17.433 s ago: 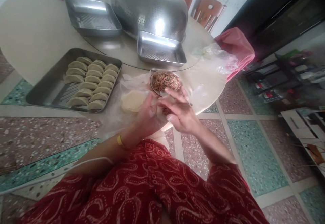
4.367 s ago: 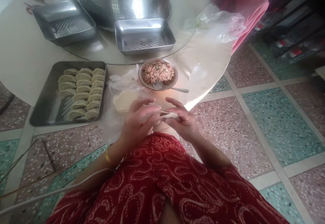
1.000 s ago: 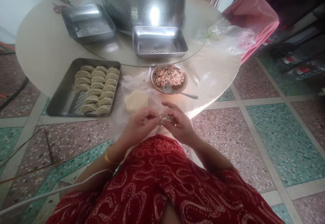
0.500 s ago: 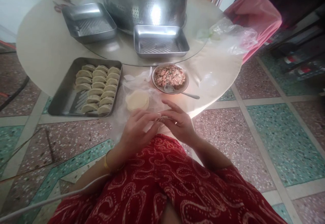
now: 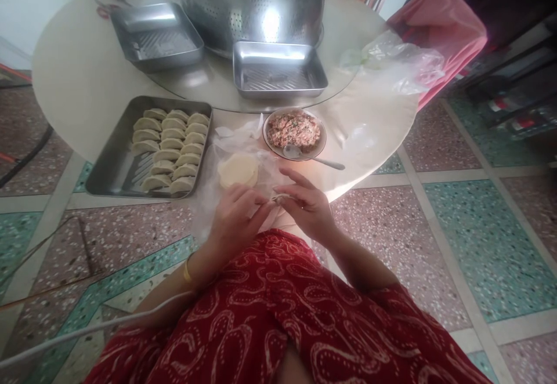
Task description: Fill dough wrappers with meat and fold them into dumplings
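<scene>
Both hands meet just off the near edge of the tabletop (image 5: 78, 76), above the lap. Left hand (image 5: 237, 218) and right hand (image 5: 307, 207) pinch one dumpling (image 5: 278, 199) between them, fingertips closed on its edge; only a small pale sliver of it shows between the fingers, so its shape can't be made out. Right hand's upper fingers are spread and lifted, thumb and forefinger doing the gripping. Yellow bangle (image 5: 187, 271) on the left wrist. Just beyond the hands, on crumpled clear plastic (image 5: 204, 198), sits a stack of round wrappers (image 5: 238, 170). To its right, touching distance apart, a filling bowl (image 5: 295, 134) of pinkish mince with green flecks; a spoon (image 5: 313, 158) rests on its near rim, handle pointing right. Left of the wrappers, a metal tray (image 5: 104, 172) carries finished dumplings (image 5: 169, 149) in three neat columns on its right half; its left half is bare. Further back, two empty metal trays, one at rear left (image 5: 154, 36), one at centre (image 5: 278, 71), the latter just in front of a big perforated steel cover (image 5: 250, 1). Clear bag (image 5: 400, 68) and pink bag (image 5: 439, 21) at the tabletop's far right edge. Red patterned clothing fills the bottom of the view; terrazzo floor (image 5: 478, 221) around.
</scene>
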`<state>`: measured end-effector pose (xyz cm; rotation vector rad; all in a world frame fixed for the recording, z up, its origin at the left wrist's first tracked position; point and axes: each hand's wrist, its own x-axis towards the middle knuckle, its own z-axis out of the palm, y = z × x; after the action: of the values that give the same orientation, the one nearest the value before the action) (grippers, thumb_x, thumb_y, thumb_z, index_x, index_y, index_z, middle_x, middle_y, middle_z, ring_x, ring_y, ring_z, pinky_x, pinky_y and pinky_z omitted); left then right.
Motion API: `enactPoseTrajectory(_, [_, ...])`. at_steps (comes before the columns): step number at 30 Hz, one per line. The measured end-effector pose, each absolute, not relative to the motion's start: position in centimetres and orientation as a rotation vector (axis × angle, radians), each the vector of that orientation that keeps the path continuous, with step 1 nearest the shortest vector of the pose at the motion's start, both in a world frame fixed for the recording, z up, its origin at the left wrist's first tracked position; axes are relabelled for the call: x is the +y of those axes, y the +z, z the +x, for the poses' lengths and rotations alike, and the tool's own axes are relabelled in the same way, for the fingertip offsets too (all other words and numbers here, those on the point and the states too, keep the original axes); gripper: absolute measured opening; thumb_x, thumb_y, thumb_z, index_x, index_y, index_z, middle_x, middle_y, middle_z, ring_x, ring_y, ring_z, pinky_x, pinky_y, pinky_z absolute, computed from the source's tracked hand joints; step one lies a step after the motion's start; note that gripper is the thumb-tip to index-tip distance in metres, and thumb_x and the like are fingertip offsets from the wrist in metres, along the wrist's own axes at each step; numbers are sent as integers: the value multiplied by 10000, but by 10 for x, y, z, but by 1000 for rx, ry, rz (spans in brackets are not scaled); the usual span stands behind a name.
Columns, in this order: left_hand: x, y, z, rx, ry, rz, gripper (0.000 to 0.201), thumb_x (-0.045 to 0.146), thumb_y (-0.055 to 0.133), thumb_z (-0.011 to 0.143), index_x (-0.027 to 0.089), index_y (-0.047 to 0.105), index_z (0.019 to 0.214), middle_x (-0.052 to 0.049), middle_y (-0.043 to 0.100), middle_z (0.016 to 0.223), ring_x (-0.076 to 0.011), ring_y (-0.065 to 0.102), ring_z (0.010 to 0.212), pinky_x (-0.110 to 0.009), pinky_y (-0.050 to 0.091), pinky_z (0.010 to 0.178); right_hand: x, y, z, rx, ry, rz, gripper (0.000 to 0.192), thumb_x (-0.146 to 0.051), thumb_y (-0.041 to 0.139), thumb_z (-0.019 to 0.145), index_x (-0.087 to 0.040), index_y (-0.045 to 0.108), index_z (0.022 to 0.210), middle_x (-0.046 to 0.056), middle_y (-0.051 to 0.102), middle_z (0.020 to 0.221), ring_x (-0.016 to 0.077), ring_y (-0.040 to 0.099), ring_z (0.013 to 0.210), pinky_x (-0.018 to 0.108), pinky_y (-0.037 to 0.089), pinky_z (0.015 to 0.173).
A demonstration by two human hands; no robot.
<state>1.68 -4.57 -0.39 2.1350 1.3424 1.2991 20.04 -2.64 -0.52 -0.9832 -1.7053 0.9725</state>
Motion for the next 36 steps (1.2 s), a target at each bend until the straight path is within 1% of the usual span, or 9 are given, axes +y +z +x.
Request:
enactPoseTrajectory(5, [-43, -9, 19, 1336, 1245, 1845, 297, 363, 737, 807, 207, 651, 1045, -3, 653, 820, -121, 566, 687, -256, 495, 667, -24, -3, 200, -1672, 1078, -1007, 199, -292, 670, 898, -297, 746, 1082, 43, 614, 1412, 199, 645, 1217, 413, 581, 1008])
enactPoseTrajectory(8, [-39, -16, 23, 1257, 1332, 1736, 255, 336, 716, 838, 206, 689, 1056, -29, 674, 935, -84, 545, 645, -216, 487, 599, -24, -4, 198, -1599, 1224, -950, 335, -327, 631, 924, -303, 653, 1257, 66, 641, 1357, 171, 695, 1098, 378, 610, 946])
enactPoseTrajectory(13, [-38, -18, 28, 1238, 1454, 1716, 152, 292, 657, 900, 230, 766, 984, -51, 723, 1068, -148, 683, 919, -262, 572, 781, -24, -2, 195, -1500, 1408, -869, 450, -448, 574, 955, -284, 550, 1374, 55, 732, 1149, 170, 726, 1003, 373, 623, 922])
enactPoseTrajectory(17, [-37, -14, 26, 1232, 1485, 1720, 182, 316, 652, 911, 243, 766, 1032, -53, 724, 1149, -174, 677, 1035, -323, 557, 936, -19, 6, 197, -1497, 1389, -935, 428, -508, 557, 956, -285, 606, 1318, 64, 640, 1376, 216, 600, 1295, 415, 511, 1109])
enactPoseTrajectory(21, [-35, -14, 27, 1121, 1390, 1639, 507, 476, 750, 809, 255, 670, 1258, -99, 638, 1327, -220, 641, 1117, -351, 566, 922, -16, 15, 200, -1536, 1440, -947, 446, -544, 511, 969, -320, 580, 1349, 49, 598, 1431, 227, 591, 1309, 416, 539, 1092])
enactPoseTrajectory(25, [-33, -13, 30, 1040, 1366, 1554, 323, 399, 740, 831, 247, 726, 1115, -90, 650, 1260, -232, 612, 1201, -367, 541, 986, -14, 23, 201, -1601, 1414, -976, 499, -569, 478, 973, -345, 521, 1417, 40, 509, 1524, 237, 589, 1311, 426, 584, 1038])
enactPoseTrajectory(30, [-33, -12, 39, 969, 1414, 1325, 193, 330, 730, 813, 235, 739, 981, -53, 703, 1162, -130, 680, 820, -261, 581, 701, -13, 35, 206, -1632, 1398, -963, 528, -574, 469, 974, -313, 514, 1431, 43, 518, 1522, 237, 604, 1292, 456, 548, 1076])
enactPoseTrajectory(33, [-30, -7, 47, 899, 1431, 1034, 220, 349, 745, 771, 208, 709, 936, -31, 748, 995, -44, 527, 488, -189, 451, 432, -14, 37, 213, -1687, 1218, -941, 457, -521, 498, 979, -325, 554, 1387, 28, 551, 1488, 234, 552, 1352, 481, 511, 1114])
enactPoseTrajectory(36, [-26, 4, 55, 836, 1411, 854, 286, 378, 797, 696, 204, 672, 885, 18, 709, 743, -52, 500, 437, -172, 388, 373, -17, 36, 223, -1745, 945, -884, 338, -382, 596, 954, -343, 630, 1288, 14, 546, 1480, 243, 536, 1365, 493, 556, 1064])
